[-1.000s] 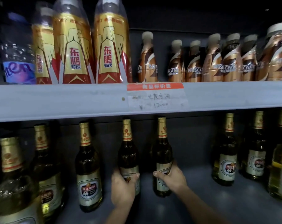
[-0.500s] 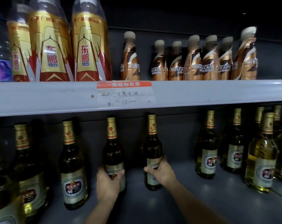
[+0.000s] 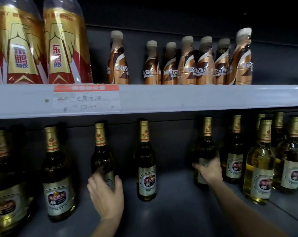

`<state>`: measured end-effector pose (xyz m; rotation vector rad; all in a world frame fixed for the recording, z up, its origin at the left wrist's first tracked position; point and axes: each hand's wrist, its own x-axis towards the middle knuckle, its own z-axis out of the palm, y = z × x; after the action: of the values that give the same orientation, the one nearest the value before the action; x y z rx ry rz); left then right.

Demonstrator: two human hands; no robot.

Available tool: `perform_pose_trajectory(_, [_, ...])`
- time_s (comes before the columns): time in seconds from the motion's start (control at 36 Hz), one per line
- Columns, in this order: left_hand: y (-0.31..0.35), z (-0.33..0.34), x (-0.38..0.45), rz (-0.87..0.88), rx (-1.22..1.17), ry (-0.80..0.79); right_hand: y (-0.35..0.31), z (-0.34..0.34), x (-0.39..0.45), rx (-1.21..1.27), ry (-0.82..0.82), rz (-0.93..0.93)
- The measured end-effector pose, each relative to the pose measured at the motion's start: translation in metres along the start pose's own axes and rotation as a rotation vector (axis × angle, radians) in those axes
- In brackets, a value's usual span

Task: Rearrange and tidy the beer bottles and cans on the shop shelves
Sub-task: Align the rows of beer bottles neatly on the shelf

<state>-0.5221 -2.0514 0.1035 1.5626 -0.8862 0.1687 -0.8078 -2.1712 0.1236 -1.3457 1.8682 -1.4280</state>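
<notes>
Head view, landmark: we take the lone beer bottle (image 3: 147, 161) standing free at the middle of the lower shelf (image 3: 175, 218) as our reference.
Bottles: full glass, so we judge them heavy, rigid, breakable and smooth enough to slip; the labelled belly looks the safest place for us to take hold, not the thin foil neck.
Left hand (image 3: 105, 196): just left of the reference bottle, fingers and thumb curled round the lower body of the dark bottle (image 3: 103, 156), which stands upright on the shelf.
Right hand (image 3: 207, 171): well right of the reference bottle, fingers wrapped over the label of another bottle (image 3: 204, 151); we cannot tell how firm the hold is.
Neighbours: more bottles (image 3: 260, 166) crowd close to the right of that one, so we would expect glass-on-glass knocks.
Upper shelf (image 3: 196, 97): coffee drinks (image 3: 187, 65) above, untouched.
</notes>
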Motion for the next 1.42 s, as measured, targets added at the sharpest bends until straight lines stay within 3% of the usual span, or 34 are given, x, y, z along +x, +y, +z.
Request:
perform_pose_trajectory(0.08, [0.005,-0.004,-0.014,0.026,-0.038,-0.008,0.003,-0.003,0.009,-0.047,0.018,0.065])
perform_pose_trajectory(0.25, [-0.002,-0.024,-0.036,0.020,-0.028,-0.015,0.010,-0.003,0.027,0.103,-0.083,0.124])
perform_pose_trajectory(0.36, [-0.004,-0.041,-0.042,0.028,-0.023,-0.035,0.019,-0.006,0.025,0.041,-0.064,0.104])
perform_pose_trajectory(0.5, [-0.006,-0.055,-0.041,0.065,-0.058,-0.096,0.006,-0.021,-0.039,0.007,0.023,0.009])
perform_pose_trajectory(0.75, [0.003,-0.091,-0.063,0.109,-0.175,-0.467,-0.021,-0.006,-0.161,0.059,-0.098,-0.082])
perform_pose_trajectory(0.94, [-0.032,-0.131,-0.050,0.078,-0.125,-0.683,-0.070,0.051,-0.256,0.072,-0.257,-0.149])
perform_pose_trajectory(1.06, [-0.050,-0.152,-0.031,0.041,-0.096,-0.670,-0.102,0.090,-0.301,0.074,-0.333,-0.176])
perform_pose_trajectory(1.28, [-0.090,-0.187,0.010,-0.054,-0.037,-0.465,-0.152,0.147,-0.363,-0.029,-0.378,-0.239])
perform_pose_trajectory(1.42, [-0.109,-0.194,0.027,-0.045,-0.025,-0.461,-0.164,0.163,-0.375,-0.073,-0.386,-0.243])
